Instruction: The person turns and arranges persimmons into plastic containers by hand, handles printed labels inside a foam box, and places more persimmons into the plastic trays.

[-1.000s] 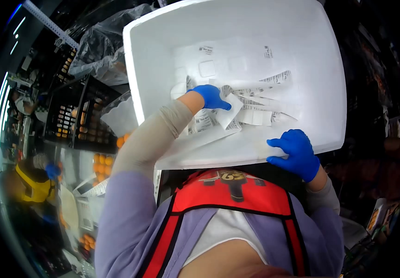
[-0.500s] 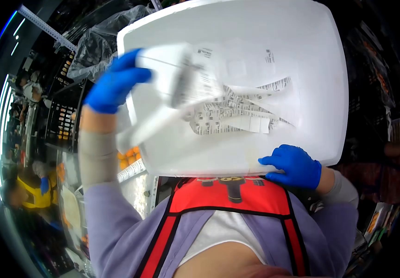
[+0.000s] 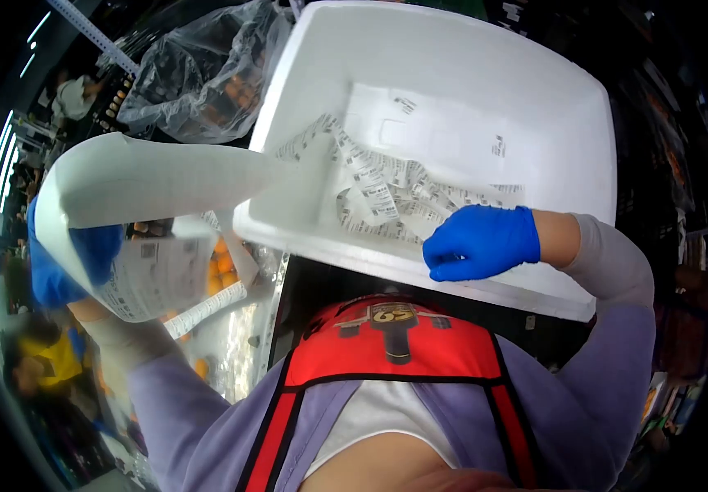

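My left hand [image 3: 52,275], in a blue glove, is at the far left, its fingers closed on a long white strip of printed labels [image 3: 165,180]. The strip loops up and over the hand, partly hiding it, and stretches right into a white foam box [image 3: 444,33]. Inside the box, more label strip [image 3: 378,193] lies in loose folds. My right hand [image 3: 481,242], also blue-gloved, is over the front rim of the box with its fingers curled in. Whatever its fingers hold, if anything, is hidden.
Behind the box on the left is a clear plastic bag [image 3: 206,78] with orange items showing through. Orange fruit [image 3: 221,271] lies beneath the labels at left. A person in yellow [image 3: 54,361] is at the lower left.
My left hand has moved down and left, drawing the label strip out past the box's left side. The box now sits turned at an angle. My right hand has shifted up and left, its fingers curled tighter.
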`<action>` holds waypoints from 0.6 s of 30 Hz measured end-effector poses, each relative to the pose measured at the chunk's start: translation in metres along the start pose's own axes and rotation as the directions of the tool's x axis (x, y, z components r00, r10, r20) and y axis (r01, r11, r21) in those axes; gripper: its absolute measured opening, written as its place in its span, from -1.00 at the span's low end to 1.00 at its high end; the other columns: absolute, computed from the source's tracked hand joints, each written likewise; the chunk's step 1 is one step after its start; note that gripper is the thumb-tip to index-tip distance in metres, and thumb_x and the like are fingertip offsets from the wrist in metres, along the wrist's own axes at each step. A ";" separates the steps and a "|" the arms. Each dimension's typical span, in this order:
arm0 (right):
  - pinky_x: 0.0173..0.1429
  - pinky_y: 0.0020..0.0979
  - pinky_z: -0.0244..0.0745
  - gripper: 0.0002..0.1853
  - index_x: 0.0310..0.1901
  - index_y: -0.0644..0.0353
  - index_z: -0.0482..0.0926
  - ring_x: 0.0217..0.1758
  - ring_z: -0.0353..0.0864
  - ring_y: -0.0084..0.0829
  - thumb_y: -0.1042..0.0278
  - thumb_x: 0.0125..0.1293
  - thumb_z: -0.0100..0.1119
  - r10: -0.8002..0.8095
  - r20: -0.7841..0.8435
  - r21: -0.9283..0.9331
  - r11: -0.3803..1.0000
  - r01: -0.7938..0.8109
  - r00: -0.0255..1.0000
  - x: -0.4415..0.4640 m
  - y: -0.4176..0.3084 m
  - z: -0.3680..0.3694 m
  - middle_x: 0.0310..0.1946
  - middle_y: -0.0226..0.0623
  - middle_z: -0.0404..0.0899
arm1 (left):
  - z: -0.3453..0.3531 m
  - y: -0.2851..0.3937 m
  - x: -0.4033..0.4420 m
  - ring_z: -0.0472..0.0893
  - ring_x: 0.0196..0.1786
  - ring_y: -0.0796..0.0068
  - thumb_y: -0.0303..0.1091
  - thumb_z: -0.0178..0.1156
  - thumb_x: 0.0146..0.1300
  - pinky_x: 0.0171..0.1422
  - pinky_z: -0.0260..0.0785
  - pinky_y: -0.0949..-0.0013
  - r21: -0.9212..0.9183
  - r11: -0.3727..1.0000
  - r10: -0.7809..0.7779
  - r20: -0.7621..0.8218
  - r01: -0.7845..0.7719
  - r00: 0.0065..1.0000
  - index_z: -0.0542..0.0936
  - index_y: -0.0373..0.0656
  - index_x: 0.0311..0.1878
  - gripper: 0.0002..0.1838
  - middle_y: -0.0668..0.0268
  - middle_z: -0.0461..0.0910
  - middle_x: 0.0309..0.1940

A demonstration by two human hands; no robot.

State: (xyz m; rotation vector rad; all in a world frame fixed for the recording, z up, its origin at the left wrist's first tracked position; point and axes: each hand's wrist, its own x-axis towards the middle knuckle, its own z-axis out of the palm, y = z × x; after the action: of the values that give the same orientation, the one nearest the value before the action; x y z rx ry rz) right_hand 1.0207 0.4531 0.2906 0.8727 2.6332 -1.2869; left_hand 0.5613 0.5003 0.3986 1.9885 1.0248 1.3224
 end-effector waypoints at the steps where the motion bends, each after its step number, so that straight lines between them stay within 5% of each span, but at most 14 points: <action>1: -0.28 -0.25 0.41 -0.73 -0.34 0.17 0.54 -0.40 0.55 -0.20 0.11 0.26 0.10 -0.014 0.010 0.000 1.000 0.014 1.000 0.003 0.002 -0.005 -0.48 -0.21 0.56 | -0.004 0.007 -0.002 0.60 -0.02 0.38 0.02 0.23 0.17 -0.02 0.46 0.50 0.120 0.993 -0.015 -0.036 0.020 0.999 0.26 -0.46 0.26 -0.20 -0.02 0.51 0.03; 2: -0.27 -0.24 0.41 -0.73 -0.35 0.18 0.54 -0.39 0.55 -0.18 0.12 0.24 0.11 0.022 0.033 0.044 0.999 -0.023 0.999 0.005 0.000 -0.011 -0.48 -0.17 0.55 | -0.007 0.014 -0.005 0.59 0.00 0.37 0.01 0.21 0.20 -0.01 0.46 0.50 0.236 0.971 -0.031 -0.072 0.047 0.997 0.27 -0.45 0.25 -0.23 -0.03 0.51 0.04; 4: -0.26 -0.23 0.41 -0.73 -0.36 0.19 0.54 -0.38 0.54 -0.16 0.12 0.22 0.12 0.023 0.068 0.074 0.997 -0.028 0.997 0.009 -0.004 -0.012 -0.48 -0.14 0.55 | -0.014 0.021 -0.008 0.62 -0.14 0.47 -0.01 0.19 0.23 -0.17 0.46 0.57 -0.058 0.993 -0.115 -0.156 0.107 0.981 0.30 -0.42 0.24 -0.28 0.05 0.55 -0.04; 6: -0.24 -0.26 0.42 -0.73 -0.35 0.19 0.55 -0.38 0.55 -0.21 0.13 0.22 0.16 0.094 -0.089 0.027 0.995 -0.092 0.992 0.016 -0.001 -0.014 -0.48 -0.16 0.54 | -0.027 0.018 -0.013 0.63 -0.30 0.59 -0.01 0.17 0.25 -0.34 0.43 0.65 -0.233 0.968 -0.135 -0.187 0.090 0.973 0.32 -0.37 0.23 -0.33 0.14 0.60 -0.14; 8: -0.18 -0.31 0.44 -0.76 -0.28 0.18 0.56 -0.33 0.56 -0.25 0.16 0.21 0.18 -0.040 -0.276 0.002 0.999 0.042 0.960 0.024 0.008 -0.021 -0.40 -0.19 0.57 | -0.036 0.016 -0.006 0.62 -0.21 0.55 0.01 0.13 0.27 -0.25 0.44 0.62 -0.301 0.952 0.104 0.125 -0.062 0.987 0.33 -0.32 0.24 -0.35 0.14 0.58 -0.08; 11: -0.07 -0.41 0.42 -0.76 -0.16 0.22 0.56 -0.30 0.54 -0.46 0.27 0.21 0.19 -0.043 -0.446 0.117 0.987 0.106 0.894 0.044 0.004 -0.031 -0.42 -0.31 0.56 | -0.029 0.023 -0.010 0.59 -0.09 0.49 0.02 0.08 0.30 -0.14 0.44 0.57 -0.333 0.933 0.241 0.297 -0.136 0.924 0.33 -0.30 0.25 -0.36 0.12 0.54 0.00; 13: 0.02 -0.46 0.39 -0.70 -0.05 0.25 0.54 -0.27 0.53 -0.57 0.35 0.19 0.20 -0.076 -0.546 0.161 0.968 0.194 0.834 0.064 0.006 -0.036 -0.44 -0.37 0.54 | -0.021 0.022 -0.016 0.60 -0.13 0.49 0.00 0.05 0.32 -0.19 0.43 0.58 -0.251 0.957 0.179 0.116 -0.146 0.977 0.31 -0.34 0.26 -0.37 0.09 0.55 -0.01; 14: 0.06 -0.45 0.38 -0.64 0.03 0.25 0.50 -0.15 0.53 -0.57 0.34 0.20 0.20 -0.097 -0.555 0.177 0.957 0.231 0.826 0.072 0.006 -0.040 -0.28 -0.34 0.57 | -0.016 0.021 -0.019 0.60 -0.15 0.49 -0.01 0.03 0.34 -0.21 0.43 0.58 -0.210 0.968 0.146 0.024 -0.137 0.989 0.30 -0.35 0.26 -0.37 0.08 0.55 -0.02; 15: 0.09 -0.43 0.37 -0.59 0.07 0.24 0.48 -0.07 0.52 -0.53 0.34 0.18 0.22 -0.130 -0.589 0.113 0.964 0.241 0.797 0.081 0.003 -0.042 -0.17 -0.31 0.56 | -0.026 0.018 -0.018 0.58 -0.28 0.53 -0.02 0.02 0.34 -0.32 0.39 0.61 -0.310 0.945 0.149 0.125 -0.104 0.981 0.29 -0.38 0.26 -0.37 0.11 0.57 -0.11; 17: 0.13 -0.40 0.36 -0.54 0.11 0.22 0.45 0.01 0.51 -0.49 0.33 0.16 0.24 -0.171 -0.617 0.048 0.966 0.253 0.768 0.107 -0.002 -0.042 -0.06 -0.29 0.54 | -0.011 0.021 -0.022 0.47 -0.51 0.62 -0.04 0.02 0.35 -0.50 0.25 0.63 -0.319 0.941 0.142 0.068 -0.113 0.988 0.30 -0.41 0.24 -0.39 0.21 0.56 -0.33; 18: 0.17 -0.38 0.34 -0.49 0.14 0.20 0.43 0.07 0.48 -0.45 0.32 0.13 0.28 -0.299 -0.641 -0.001 0.922 0.388 0.707 0.122 -0.004 -0.041 0.00 -0.28 0.52 | -0.004 0.023 -0.024 0.41 -0.63 0.67 -0.06 0.01 0.35 -0.59 0.19 0.65 -0.323 0.939 0.138 0.039 -0.118 0.990 0.31 -0.42 0.22 -0.40 0.26 0.56 -0.44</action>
State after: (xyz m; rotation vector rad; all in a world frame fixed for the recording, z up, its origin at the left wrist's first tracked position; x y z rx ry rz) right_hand 0.9239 0.5373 0.2814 1.0081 3.4128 -1.4664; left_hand 0.5590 0.4678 0.4055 1.8579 0.6135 1.3876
